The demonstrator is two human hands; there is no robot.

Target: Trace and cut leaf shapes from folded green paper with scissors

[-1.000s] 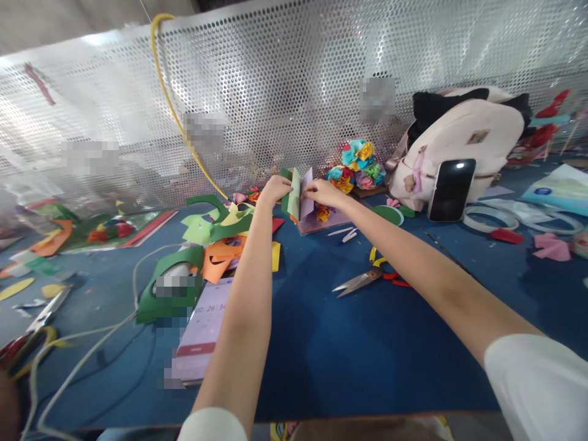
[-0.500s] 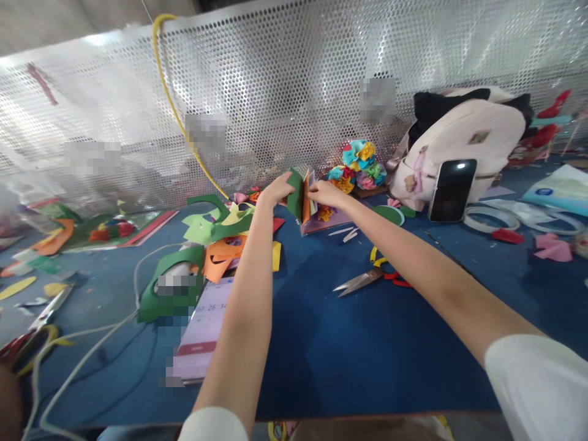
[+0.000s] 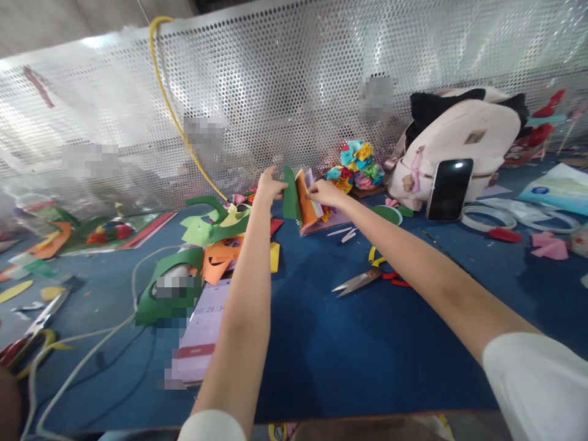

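Note:
Near the back of the blue table, a stack of coloured paper stands part-way fanned open. My left hand (image 3: 271, 185) is at its left side, fingers apart, with the fingertips by the edge of a green sheet (image 3: 291, 194). My right hand (image 3: 325, 193) pinches the orange and lilac sheets (image 3: 309, 201) from the right. Below the stack lies a clear-edged packet with purple paper (image 3: 333, 222). Bright ruffled paper flowers (image 3: 356, 155) sit just behind my right hand. Scissors with yellow and red handles (image 3: 361, 282) lie below my right forearm.
Green and orange paper scraps (image 3: 220, 256) and a phone showing a timer (image 3: 202, 334) lie left of my left forearm. At the right are a pale backpack (image 3: 463, 131), a dark phone leaning on it (image 3: 450, 190) and tape rolls (image 3: 489, 218). More scissors (image 3: 46, 312) lie far left.
My left hand has moved slightly left and its fingers have spread from the green sheet. The orange sheets now show wider, apart from the green one, with my right hand still on them.

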